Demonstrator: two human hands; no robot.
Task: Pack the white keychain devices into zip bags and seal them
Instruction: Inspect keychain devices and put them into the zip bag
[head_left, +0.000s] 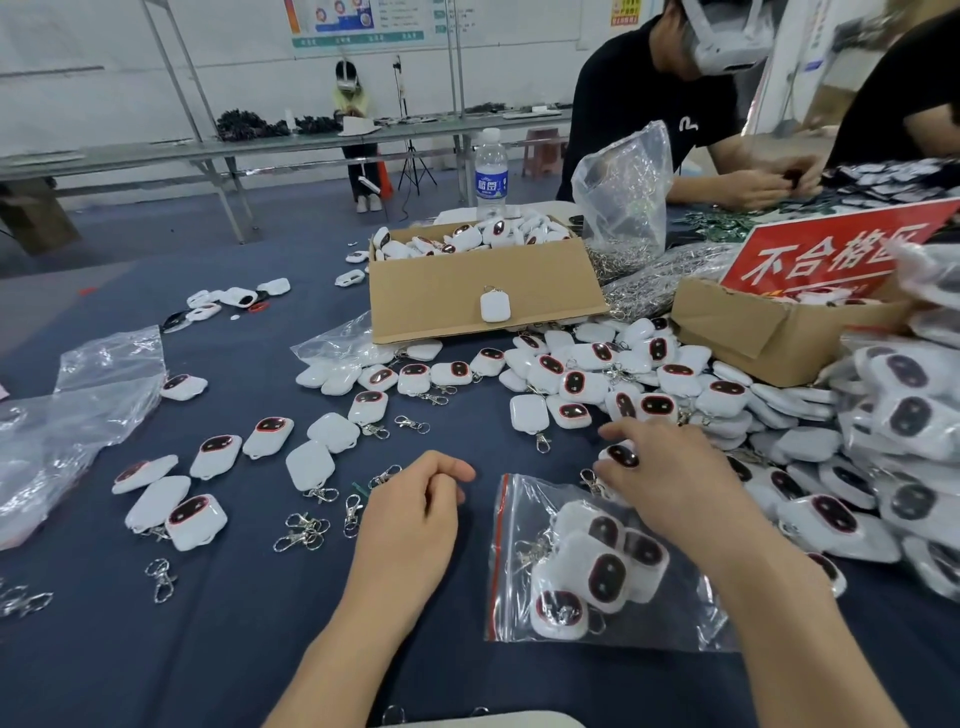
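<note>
While left hand (410, 514) is resting on the dark blue tablecloth (234, 623) w/ fingers loosely curled and holding nothing, right hand (675, 473) is reaching over the top of a clear plastic zip bag (660, 618) and pinching one white rounded-square keychain device (622, 456), dark oval face up, btw fingers and thumb. Hands are lying apart, zip bag sitting btw them toward the right. Bag is lying flat on the cloth, red seal strip (500, 545) running along its left edge, several more white devices w/ metal clips sitting inside; can't tell whether strip is closed. Pinched device is sitting just beyond bag's upper edge, at near edge of a big loose pile of same devices (649, 384) spreading toward a brown cardboard box (483, 291) holding more. Scattered devices and loose silver metal snap clips (304, 532) are lying left of left hand. Stack of bagged devices (904, 415) is sitting at right edge. Red sign (831, 254) w/ white characters is standing in a second cardboard box (779, 332) behind the pile.
</note>
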